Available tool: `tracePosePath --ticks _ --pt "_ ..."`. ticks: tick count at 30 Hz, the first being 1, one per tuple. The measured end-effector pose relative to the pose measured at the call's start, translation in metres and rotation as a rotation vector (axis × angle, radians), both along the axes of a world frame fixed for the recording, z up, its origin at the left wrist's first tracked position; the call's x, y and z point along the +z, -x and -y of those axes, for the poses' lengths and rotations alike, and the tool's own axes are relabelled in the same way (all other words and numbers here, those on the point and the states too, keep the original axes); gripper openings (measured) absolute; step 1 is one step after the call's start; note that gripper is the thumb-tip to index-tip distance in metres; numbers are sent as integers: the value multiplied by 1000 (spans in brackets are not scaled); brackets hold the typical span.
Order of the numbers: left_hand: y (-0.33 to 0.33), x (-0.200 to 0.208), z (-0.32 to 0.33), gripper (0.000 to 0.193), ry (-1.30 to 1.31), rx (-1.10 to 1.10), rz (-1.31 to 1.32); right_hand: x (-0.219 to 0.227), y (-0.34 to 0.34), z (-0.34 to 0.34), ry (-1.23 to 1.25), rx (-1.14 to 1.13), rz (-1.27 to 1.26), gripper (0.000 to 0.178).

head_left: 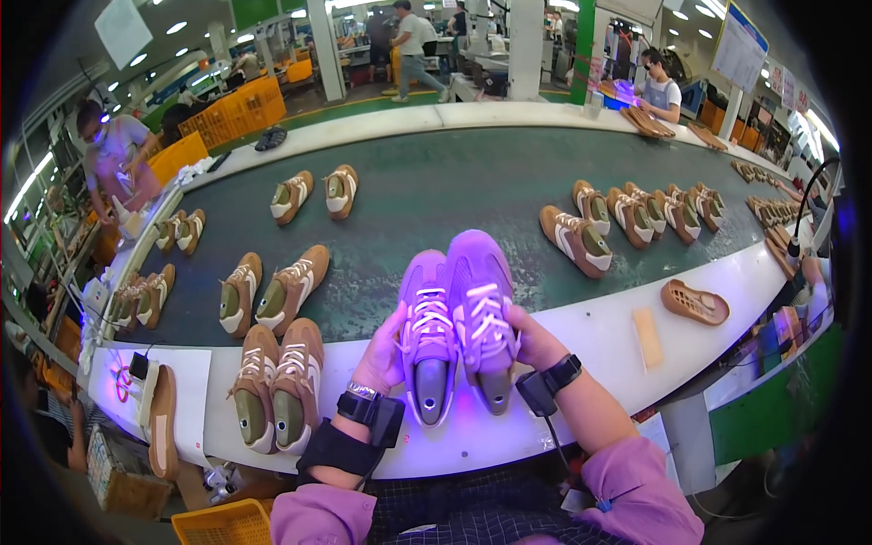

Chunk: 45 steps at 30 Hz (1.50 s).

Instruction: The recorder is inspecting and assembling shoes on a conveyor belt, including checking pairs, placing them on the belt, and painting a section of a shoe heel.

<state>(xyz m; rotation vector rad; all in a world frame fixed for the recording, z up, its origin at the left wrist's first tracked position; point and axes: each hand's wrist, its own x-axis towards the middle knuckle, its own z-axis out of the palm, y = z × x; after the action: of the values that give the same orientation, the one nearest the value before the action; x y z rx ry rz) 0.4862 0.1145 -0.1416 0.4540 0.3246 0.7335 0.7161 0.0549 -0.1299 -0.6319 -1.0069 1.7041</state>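
Two lace-up sneakers, tinted purple by the light, are held side by side above the near white ledge, toes pointing away from me. My left hand (381, 354) is closed around the outer side of the left sneaker (425, 318). On the other side, my right hand (536, 340) grips the right sneaker (483, 313). Grey-green shoe lasts fill both openings, and the white laces are threaded. Left of my hands, a pair of brown-and-white sneakers (298, 381) stands on the ledge. Black devices with straps sit on both my wrists.
More sneaker pairs stand on the green conveyor belt (409, 182), left and right. A loose sole (162, 422) lies at the near left; another sole (695, 302) and a tan strip (648, 337) lie on the right ledge. A yellow crate (222, 525) is below. Co-workers sit around the belt.
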Motion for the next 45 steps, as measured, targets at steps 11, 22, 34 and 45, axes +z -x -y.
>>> tracePosePath --ticks 11,22,34,45 --pt "0 -5 0 44 5 471 237 0 -20 -7 145 -156 -396 51" --pt "3 -14 -10 45 165 750 63 -2 -10 -4 208 -477 -289 52" --pt "-9 -23 -6 47 101 684 61 -11 -3 -1 204 -489 -307 53" --pt "-12 -22 -5 42 106 678 49 -11 1 1 258 -529 -372 53"
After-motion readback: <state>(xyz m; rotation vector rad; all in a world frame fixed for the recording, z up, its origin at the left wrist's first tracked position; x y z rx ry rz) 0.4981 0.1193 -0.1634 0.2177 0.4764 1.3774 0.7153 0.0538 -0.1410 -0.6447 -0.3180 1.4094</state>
